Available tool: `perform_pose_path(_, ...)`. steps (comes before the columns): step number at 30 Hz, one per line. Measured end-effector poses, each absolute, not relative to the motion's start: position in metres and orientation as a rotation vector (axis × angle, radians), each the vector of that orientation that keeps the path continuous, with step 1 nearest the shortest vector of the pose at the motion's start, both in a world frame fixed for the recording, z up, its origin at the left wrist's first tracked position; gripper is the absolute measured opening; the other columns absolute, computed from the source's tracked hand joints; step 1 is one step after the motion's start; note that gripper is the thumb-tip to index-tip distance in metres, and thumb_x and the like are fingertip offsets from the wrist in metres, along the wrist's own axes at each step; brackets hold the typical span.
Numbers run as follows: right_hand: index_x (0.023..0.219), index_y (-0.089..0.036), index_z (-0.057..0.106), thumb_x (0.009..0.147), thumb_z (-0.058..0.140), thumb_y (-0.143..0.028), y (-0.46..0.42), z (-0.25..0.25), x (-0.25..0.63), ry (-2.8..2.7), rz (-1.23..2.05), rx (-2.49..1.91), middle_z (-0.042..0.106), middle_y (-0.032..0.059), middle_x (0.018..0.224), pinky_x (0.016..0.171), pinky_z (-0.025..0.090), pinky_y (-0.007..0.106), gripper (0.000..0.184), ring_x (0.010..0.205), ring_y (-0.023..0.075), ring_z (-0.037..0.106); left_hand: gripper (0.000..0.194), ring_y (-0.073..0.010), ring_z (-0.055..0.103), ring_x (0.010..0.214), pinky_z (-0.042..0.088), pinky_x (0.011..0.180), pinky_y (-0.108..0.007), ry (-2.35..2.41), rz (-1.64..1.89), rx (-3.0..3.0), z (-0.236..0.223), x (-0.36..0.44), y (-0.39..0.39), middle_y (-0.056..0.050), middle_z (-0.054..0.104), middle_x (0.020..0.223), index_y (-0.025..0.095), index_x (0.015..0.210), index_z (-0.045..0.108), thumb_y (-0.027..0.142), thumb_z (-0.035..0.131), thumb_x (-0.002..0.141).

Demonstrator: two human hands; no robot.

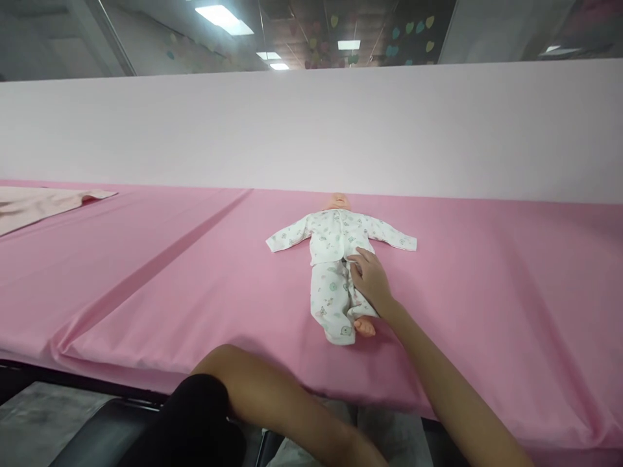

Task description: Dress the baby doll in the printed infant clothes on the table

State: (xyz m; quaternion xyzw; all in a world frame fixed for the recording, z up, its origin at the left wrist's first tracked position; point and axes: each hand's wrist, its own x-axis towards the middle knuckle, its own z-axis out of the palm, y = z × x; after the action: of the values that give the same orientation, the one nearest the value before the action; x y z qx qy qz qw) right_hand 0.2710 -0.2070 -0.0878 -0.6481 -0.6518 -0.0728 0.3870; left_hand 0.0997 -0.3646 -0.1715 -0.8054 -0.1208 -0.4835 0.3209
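A baby doll lies on its back on the pink padded mat, its head toward the wall. It wears a white printed long-sleeved top, the sleeves spread out to both sides. White printed trousers cover its legs. One bare foot shows below the trouser leg nearer my right arm; the other foot is hidden. My right hand is at the doll's waist, fingers curled and closed on the trousers near the top's hem. My left forearm crosses low in front of me, and the hand is out of frame.
The pink mat has raised folds and ends at a front edge near me. A pale pink cloth lies at the far left. Behind the mat stands a white wall with glass above. A black chair is below at the left.
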Motion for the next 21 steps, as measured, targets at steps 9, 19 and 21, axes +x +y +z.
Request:
perform_pose_path(9, 0.097, -0.017, 0.066, 0.082, 0.042, -0.016, -0.205, -0.090, 0.271, -1.658, -0.194, -1.633, 0.058, 0.0124, 0.119, 0.095, 0.043, 0.043, 0.028, 0.115, 0.0255, 0.050, 0.016, -0.0214, 0.050, 0.039, 0.013, 0.024, -0.019, -0.805, 0.810, -2.543, -0.166, 0.072, -0.336, -0.002, 0.051, 0.051, 0.047, 0.033, 0.056, 0.034, 0.049, 0.040)
perform_pose_path(19, 0.097, -0.017, 0.066, 0.083, 0.042, -0.018, -0.206, -0.090, 0.272, -1.664, -0.197, -1.640, 0.059, 0.0117, 0.118, 0.095, 0.043, 0.042, 0.028, 0.116, 0.0256, 0.050, 0.018, -0.0219, 0.056, 0.108, 0.054, 0.071, -0.034, -0.257, 0.198, -2.880, -0.187, 0.106, -0.376, -0.004, 0.056, 0.114, 0.037, 0.097, 0.061, 0.035, 0.062, 0.079)
perform_pose_path(21, 0.097, -0.018, 0.066, 0.083, 0.041, -0.018, -0.206, -0.090, 0.272, -1.668, -0.196, -1.642, 0.059, 0.0116, 0.118, 0.095, 0.043, 0.043, 0.028, 0.116, 0.0254, 0.049, 0.019, -0.0227, 0.056, 0.108, 0.054, 0.069, -0.035, -0.131, -0.031, -2.867, -0.190, 0.103, -0.383, -0.003, 0.056, 0.114, 0.039, 0.096, 0.061, 0.034, 0.064, 0.078)
